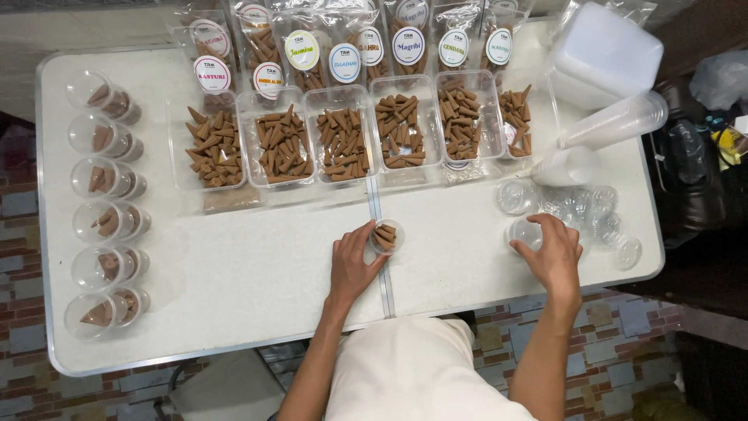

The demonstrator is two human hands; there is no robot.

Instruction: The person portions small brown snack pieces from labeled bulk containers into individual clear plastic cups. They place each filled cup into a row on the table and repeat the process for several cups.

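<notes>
Left hand (352,263), centre frame: fingers curled around small clear cup (386,236) of brown incense cones. Right hand (555,253), lower right: fingertips closed on clear lid (523,232).

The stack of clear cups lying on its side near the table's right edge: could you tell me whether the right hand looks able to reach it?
Probably yes. The right hand rests on a small lid just below the stack of clear cups, and only loose lids lie between them.

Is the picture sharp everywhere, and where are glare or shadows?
Head view: even, soft light; the table is bright with faint shadows under the left hand and right hand. Glare on the clear lids and bags. The cones are sharp; the table edges bow slightly.
</notes>
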